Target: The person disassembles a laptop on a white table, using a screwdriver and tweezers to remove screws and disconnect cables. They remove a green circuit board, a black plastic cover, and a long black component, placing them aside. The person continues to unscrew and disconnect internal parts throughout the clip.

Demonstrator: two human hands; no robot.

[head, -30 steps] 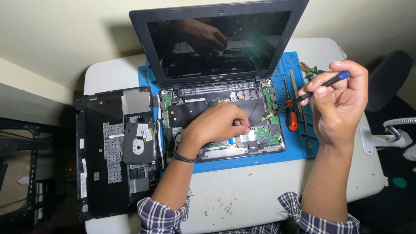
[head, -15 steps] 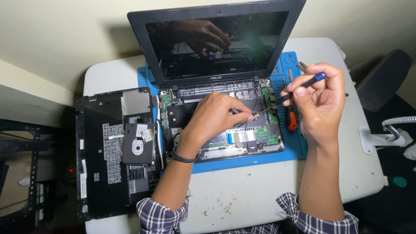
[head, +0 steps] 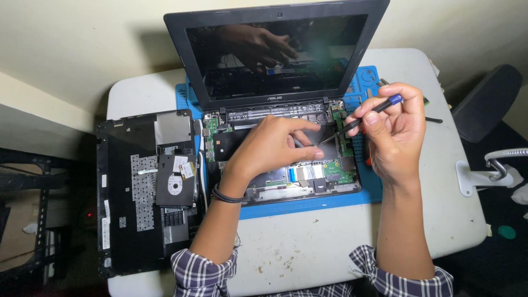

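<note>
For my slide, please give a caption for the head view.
Left hand on opened laptop; right hand holds screwdriver over it.

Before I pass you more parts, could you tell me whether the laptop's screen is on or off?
Off. The laptop screen is dark all over and shows only a reflection of a hand, with no lit picture.

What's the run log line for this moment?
left hand: on opened laptop internals | right hand: holds screwdriver, tip at board | blue mat beneath | removed cover at left

The left hand (head: pixel 272 146) hides its fingertips' contact inside the opened laptop (head: pixel 286 159).
</note>
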